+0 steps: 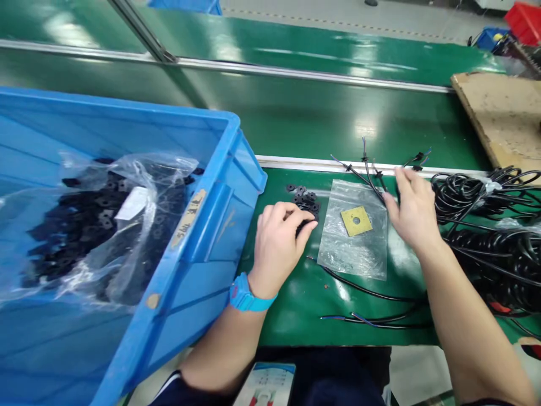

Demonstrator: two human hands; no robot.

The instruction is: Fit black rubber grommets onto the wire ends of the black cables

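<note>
My left hand [281,239], with a blue watch on its wrist, reaches into a small pile of black parts [302,196] on the green table. Its fingers are bent together, and what they hold is partly hidden. My right hand [412,208] is over several black cables [372,179] whose stripped ends carry small black pieces; its thumb and fingers are apart beside them. Between the hands lies a clear plastic bag [353,256] with a yellow square plate [356,221] that has a round hole. Other cable ends [367,287] lie nearer the table's front edge.
A large blue bin [220,225] at the left holds black parts [93,220] in clear plastic. Coiled black cables [502,248] are heaped at the right, with a brown board [502,107] behind them. A white rail [296,163] crosses the table.
</note>
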